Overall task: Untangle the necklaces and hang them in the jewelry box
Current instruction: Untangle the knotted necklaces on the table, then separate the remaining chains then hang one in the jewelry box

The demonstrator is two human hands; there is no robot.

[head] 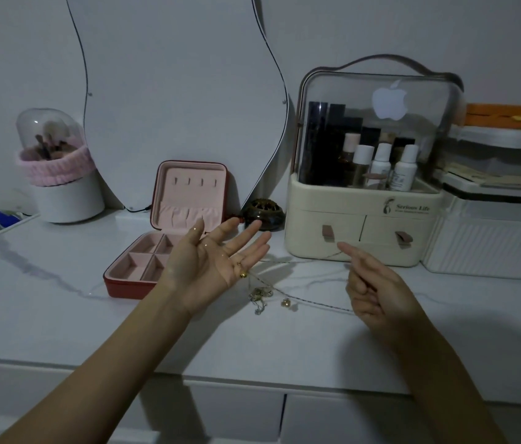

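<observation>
A red jewelry box (131, 288) with pink lining stands open on the white tabletop, its lid (188, 190) upright and showing a row of small hooks. My left hand (217, 254) is held palm up over the box's right edge, fingers straight. A thin chain with a gold bead (243, 275) lies across the palm. A tangle of necklaces (260, 296) and a small pendant (285, 303) lie on the table just below it. My right hand (374, 290) has its index finger out and the other fingers curled around a chain (320, 304) that runs from the tangle.
A cream cosmetics organiser (358, 232) with bottles stands behind my right hand, and a white case (483, 238) is to its right. A dark round burner (264, 214) sits beside the box lid. A wavy mirror (176, 91) and a brush holder (60, 174) stand at the back left.
</observation>
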